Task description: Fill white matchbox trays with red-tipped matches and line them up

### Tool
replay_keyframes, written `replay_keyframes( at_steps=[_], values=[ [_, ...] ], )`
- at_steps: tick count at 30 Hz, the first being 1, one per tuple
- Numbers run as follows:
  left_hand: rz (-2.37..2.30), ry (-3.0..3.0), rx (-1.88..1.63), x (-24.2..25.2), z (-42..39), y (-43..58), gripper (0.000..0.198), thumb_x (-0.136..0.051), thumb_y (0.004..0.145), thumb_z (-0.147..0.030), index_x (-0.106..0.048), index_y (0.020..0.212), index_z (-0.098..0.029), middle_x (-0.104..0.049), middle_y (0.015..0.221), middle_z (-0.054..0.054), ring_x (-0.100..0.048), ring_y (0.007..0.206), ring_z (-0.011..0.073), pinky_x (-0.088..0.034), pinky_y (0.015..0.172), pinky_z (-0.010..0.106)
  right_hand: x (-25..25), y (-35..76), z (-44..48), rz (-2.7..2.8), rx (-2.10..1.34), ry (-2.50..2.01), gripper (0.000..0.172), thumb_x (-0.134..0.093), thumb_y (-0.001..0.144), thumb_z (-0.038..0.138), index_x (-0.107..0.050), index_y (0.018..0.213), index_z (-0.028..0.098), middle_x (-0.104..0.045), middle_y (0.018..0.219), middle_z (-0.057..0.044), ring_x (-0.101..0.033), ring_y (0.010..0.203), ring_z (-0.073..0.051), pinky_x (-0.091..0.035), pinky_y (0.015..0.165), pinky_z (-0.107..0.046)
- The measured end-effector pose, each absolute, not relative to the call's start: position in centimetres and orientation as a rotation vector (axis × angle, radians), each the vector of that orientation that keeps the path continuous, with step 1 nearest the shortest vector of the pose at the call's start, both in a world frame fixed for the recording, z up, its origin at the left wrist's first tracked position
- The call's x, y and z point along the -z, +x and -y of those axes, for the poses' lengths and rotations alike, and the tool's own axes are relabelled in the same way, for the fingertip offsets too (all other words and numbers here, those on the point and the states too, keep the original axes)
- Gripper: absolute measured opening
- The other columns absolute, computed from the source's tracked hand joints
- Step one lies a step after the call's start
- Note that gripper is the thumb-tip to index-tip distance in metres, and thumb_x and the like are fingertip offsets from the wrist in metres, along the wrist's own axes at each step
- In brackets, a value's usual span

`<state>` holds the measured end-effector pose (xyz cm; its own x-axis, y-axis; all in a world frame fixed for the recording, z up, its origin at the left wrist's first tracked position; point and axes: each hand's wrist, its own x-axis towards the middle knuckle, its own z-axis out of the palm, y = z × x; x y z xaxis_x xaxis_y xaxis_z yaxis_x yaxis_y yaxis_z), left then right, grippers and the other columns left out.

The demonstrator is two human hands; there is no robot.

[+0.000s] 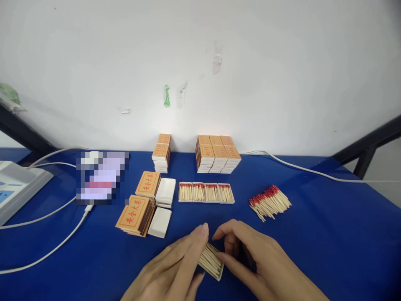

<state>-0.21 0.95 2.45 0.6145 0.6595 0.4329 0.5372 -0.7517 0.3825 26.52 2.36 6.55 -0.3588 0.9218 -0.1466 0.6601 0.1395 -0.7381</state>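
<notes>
Low in the head view, my left hand point(175, 267) is closed round a small white matchbox tray point(221, 272) filled with matchsticks point(209, 260). Its fingers cover the tray's left part, and the match heads are hidden. My right hand point(250, 255) is at the tray's right side, fingers curled, with the thumb tip at the tray's edge and a gap between thumb and forefinger. Beyond my hands stands a row of filled trays point(206, 201), their red match heads pointing away. A loose pile of matches point(270, 202) lies to the right on the blue table point(313, 234).
Orange matchbox sleeves point(133, 213) are stacked at left, beside white trays point(160, 222). Two blocks of stacked matchboxes, one left point(161, 152) and one right point(217, 154), stand near the wall. A phone point(103, 175), white cables point(62, 246) and a white device point(21, 184) lie far left.
</notes>
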Motion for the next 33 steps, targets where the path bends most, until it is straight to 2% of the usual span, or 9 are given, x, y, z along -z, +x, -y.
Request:
replay_keyframes(
  at_steps=[5, 9, 11, 15, 17, 21, 25, 28, 33],
  values=[
    [-1.007, 2.491, -0.931, -1.4, -0.7, 0.2, 0.089, -0.052, 0.117, -0.011, -0.011, 0.193, -0.030, -0.068, 0.175, 0.010, -0.068, 0.158, 0.0285, -0.063, 0.124, 0.038, -7.0, 26.5, -2.1, 2.030, -1.130, -1.519, 0.017, -0.061, 0.117, 0.024, -0.070, 0.130, 0.030, -0.079, 0.099, 0.003, -0.076, 0.086, -0.016, -0.062, 0.082, -0.029],
    [-1.101, 2.424, -0.928, -1.1, -0.2, 0.2, 0.089, -0.064, 0.116, -0.024, -0.019, 0.192, -0.037, -0.070, 0.174, 0.006, -0.073, 0.154, 0.0298, -0.066, 0.122, 0.038, -7.9, 26.5, -2.0, 2.043, -1.132, -1.476, 0.025, -0.066, 0.115, 0.024, -0.072, 0.138, 0.032, -0.080, 0.099, 0.004, -0.079, 0.089, -0.016, -0.064, 0.086, -0.029],
    [-1.139, 2.393, -0.918, -1.3, 0.0, 0.1, 0.089, -0.065, 0.115, -0.026, -0.022, 0.191, -0.039, -0.069, 0.174, 0.005, -0.075, 0.153, 0.0296, -0.067, 0.122, 0.039, -8.3, 26.6, -2.1, 2.101, -1.112, -1.431, 0.040, -0.076, 0.108, 0.021, -0.072, 0.145, 0.035, -0.082, 0.100, 0.005, -0.080, 0.091, -0.016, -0.064, 0.086, -0.029],
    [-1.168, 2.352, -0.922, -1.8, 0.2, 0.0, 0.094, -0.069, 0.110, -0.024, -0.023, 0.190, -0.040, -0.074, 0.169, 0.005, -0.078, 0.148, 0.0316, -0.072, 0.118, 0.041, -8.9, 26.7, -2.6, 2.234, -1.072, -1.404, 0.078, -0.099, 0.084, 0.011, -0.072, 0.153, 0.037, -0.085, 0.109, 0.006, -0.082, 0.097, -0.019, -0.066, 0.089, -0.029],
    [-1.172, 2.335, -0.928, -2.0, 0.2, 0.1, 0.095, -0.071, 0.107, -0.025, -0.025, 0.188, -0.039, -0.076, 0.165, 0.006, -0.080, 0.145, 0.0335, -0.073, 0.115, 0.042, -8.8, 26.5, -2.9, 2.283, -1.059, -1.409, 0.074, -0.100, 0.082, 0.008, -0.075, 0.146, 0.035, -0.085, 0.106, 0.006, -0.081, 0.096, -0.018, -0.065, 0.089, -0.029],
    [-1.192, 2.310, -0.939, -1.9, 0.3, 0.1, 0.098, -0.077, 0.103, -0.029, -0.028, 0.187, -0.040, -0.076, 0.166, 0.006, -0.082, 0.142, 0.0367, -0.074, 0.113, 0.046, -8.0, 25.8, -3.2, 2.272, -1.071, -1.429, 0.056, -0.094, 0.087, 0.007, -0.078, 0.135, 0.032, -0.080, 0.095, 0.008, -0.077, 0.084, -0.015, -0.060, 0.076, -0.025],
    [-1.224, 2.295, -0.943, -1.8, 0.5, 0.1, 0.096, -0.076, 0.104, -0.030, -0.027, 0.187, -0.039, -0.075, 0.167, 0.006, -0.081, 0.143, 0.0374, -0.075, 0.113, 0.049, -7.1, 25.6, -3.1, 2.225, -1.004, -1.472, 0.062, -0.097, 0.084, 0.014, -0.075, 0.139, 0.030, -0.077, 0.091, 0.008, -0.074, 0.077, -0.015, -0.058, 0.072, -0.027],
    [-1.242, 2.298, -0.944, -1.9, 0.5, 0.2, 0.099, -0.075, 0.103, -0.028, -0.025, 0.187, -0.042, -0.073, 0.169, 0.005, -0.081, 0.143, 0.0380, -0.075, 0.113, 0.052, -6.8, 25.6, -2.9, 2.276, -0.887, -1.454, 0.069, -0.096, 0.080, 0.009, -0.074, 0.141, 0.031, -0.079, 0.094, 0.007, -0.075, 0.080, -0.017, -0.057, 0.074, -0.029],
    [-1.228, 2.325, -0.955, -2.4, 0.3, 0.3, 0.093, -0.070, 0.105, -0.025, -0.026, 0.186, -0.041, -0.074, 0.168, 0.006, -0.081, 0.143, 0.0368, -0.075, 0.113, 0.049, -7.1, 25.4, -3.2, 2.323, -0.928, -1.436, 0.055, -0.087, 0.088, 0.008, -0.072, 0.137, 0.028, -0.077, 0.091, 0.006, -0.073, 0.080, -0.016, -0.054, 0.072, -0.028]
  ],
)
